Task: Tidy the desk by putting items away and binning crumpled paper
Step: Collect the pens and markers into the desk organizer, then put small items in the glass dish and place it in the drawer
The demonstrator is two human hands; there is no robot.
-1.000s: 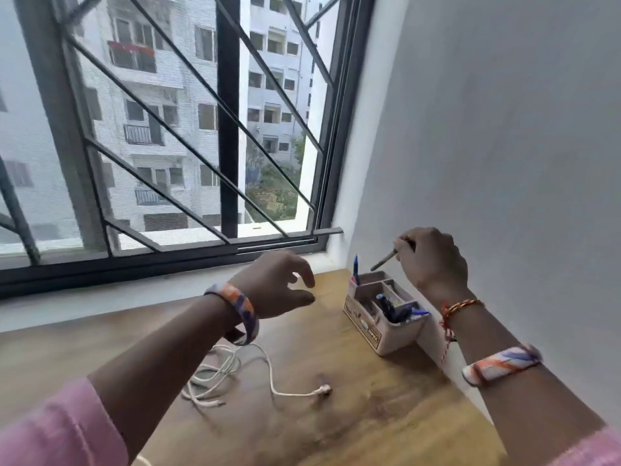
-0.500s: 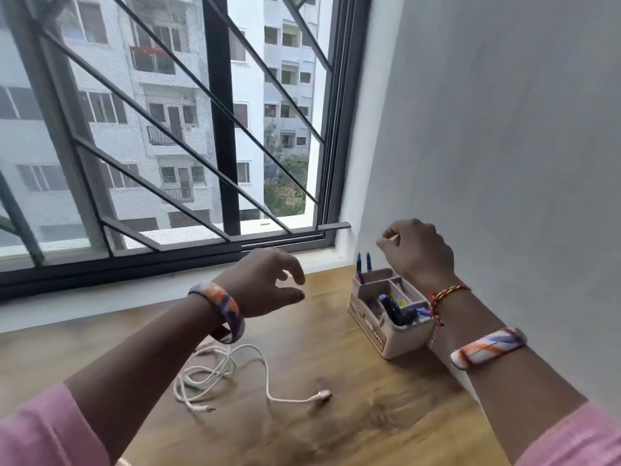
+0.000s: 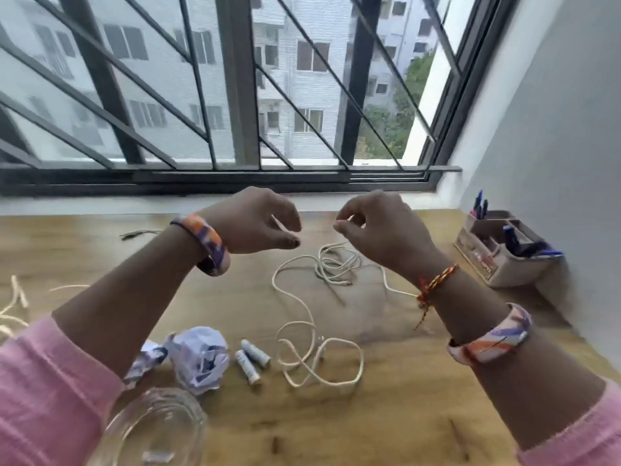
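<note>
Both hands hover above the middle of the wooden desk (image 3: 386,415), fingers loosely curled and apart, nothing in them. My left hand (image 3: 255,223) and my right hand (image 3: 379,230) face each other over a white cable (image 3: 312,324) that lies in loops on the wood. A crumpled paper ball (image 3: 201,358) rests near the front left, with a second crumpled scrap (image 3: 148,361) partly hidden by my left forearm. Two small batteries (image 3: 252,361) lie beside the ball. The beige pen organiser (image 3: 494,260) with blue pens stands at the right by the wall.
A clear glass jar (image 3: 154,428) stands at the front left edge. More white cord (image 3: 13,307) lies at the far left. A thin dark item (image 3: 137,233) rests near the window sill. The barred window runs along the back, the grey wall along the right.
My right hand has left the pen organiser, the pen no longer in it, and moved left over the cable. The view has swung left and down, bringing paper, batteries and jar into sight.
</note>
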